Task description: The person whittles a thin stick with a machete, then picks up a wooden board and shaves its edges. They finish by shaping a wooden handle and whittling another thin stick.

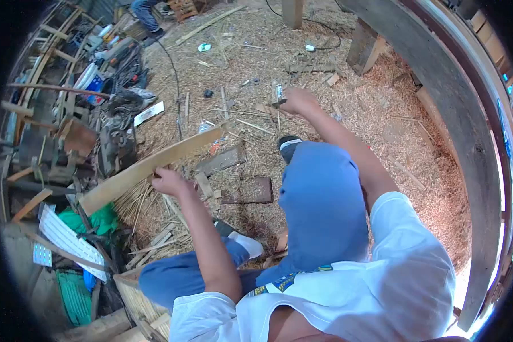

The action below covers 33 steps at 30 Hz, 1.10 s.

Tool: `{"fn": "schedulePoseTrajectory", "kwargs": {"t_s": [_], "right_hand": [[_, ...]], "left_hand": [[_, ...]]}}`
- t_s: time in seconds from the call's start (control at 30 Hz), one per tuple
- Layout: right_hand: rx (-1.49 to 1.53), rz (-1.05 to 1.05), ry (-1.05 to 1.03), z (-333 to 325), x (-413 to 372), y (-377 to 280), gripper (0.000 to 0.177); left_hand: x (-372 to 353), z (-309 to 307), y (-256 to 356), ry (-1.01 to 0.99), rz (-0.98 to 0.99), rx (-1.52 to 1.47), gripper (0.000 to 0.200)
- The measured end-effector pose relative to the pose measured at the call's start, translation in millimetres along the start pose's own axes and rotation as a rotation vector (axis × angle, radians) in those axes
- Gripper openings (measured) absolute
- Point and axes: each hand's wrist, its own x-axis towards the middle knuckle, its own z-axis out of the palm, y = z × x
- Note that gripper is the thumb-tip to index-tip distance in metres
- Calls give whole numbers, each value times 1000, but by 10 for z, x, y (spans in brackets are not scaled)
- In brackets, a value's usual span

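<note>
My left hand (170, 181) grips a long flat wooden slat (148, 168) near its middle; the slat slants from lower left to upper right above the floor. My right hand (298, 101) is raised further out and holds a small bladed tool (279, 94) by its handle. I sit with knees bent, in blue trousers (322, 205), a white sock and a dark shoe (289, 146). The floor below is covered in wood shavings.
Offcuts and thin sticks (233, 159) lie between my feet. A heap of tools, cables and timber (102, 114) fills the left side. A curved wooden beam (467, 142) runs along the right. Another person's legs (145, 14) stand at the top.
</note>
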Motion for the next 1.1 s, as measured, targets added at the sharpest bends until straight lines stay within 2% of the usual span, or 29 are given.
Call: {"fn": "schedulePoseTrajectory", "kwargs": {"t_s": [0.1, 0.2, 0.37, 0.5, 0.6, 0.7, 0.73, 0.8, 0.87, 0.9, 0.97, 1.0, 1.07, 1.1], "right_hand": [[275, -26, 249, -10, -438, -2, 46], [460, 159, 125, -135, -639, 142, 47], [764, -50, 156, -1007, -1427, -69, 48], [865, -228, 200, -1766, -2165, -385, 38], [1136, -352, 227, -1952, -2523, -622, 39], [1245, -405, 370, -1656, -2594, -875, 35], [1292, -336, 395, -1456, -2694, -1011, 32], [1362, -404, 228, -955, -2724, -1161, 27], [1564, -206, -163, -631, -2829, -1298, 26], [1650, -104, -185, -313, -2775, -1325, 24], [1542, 81, -155, 62, -2725, -1356, 22], [1580, 134, -176, 187, -2726, -1361, 21], [1665, 246, -198, 384, -2737, -1364, 21], [1609, 197, -148, 462, -2749, -1386, 21]], "left_hand": [[-120, 37, 463, -61, 86, -262, 31], [-192, -129, 926, -238, 127, -171, 25], [-168, -461, 1127, -477, 177, -69, 25], [-481, -775, 1377, -451, 176, -126, 21], [-656, -1062, 1370, -404, 114, -156, 20], [-762, -1263, 1211, -320, 41, -181, 18], [-776, -1332, 1115, -300, 24, -179, 17], [-781, -1324, 994, -264, 0, -176, 15], [-822, -1385, 841, -236, -31, -146, 14], [-790, -1434, 733, -249, -2, -65, 13], [-691, -1372, 524, -274, 44, 92, 14], [-696, -1303, 495, -273, -15, -29, 15], [-711, -1218, 519, -292, -29, -45, 15], [-739, -1196, 509, -302, -44, -48, 14]]}}
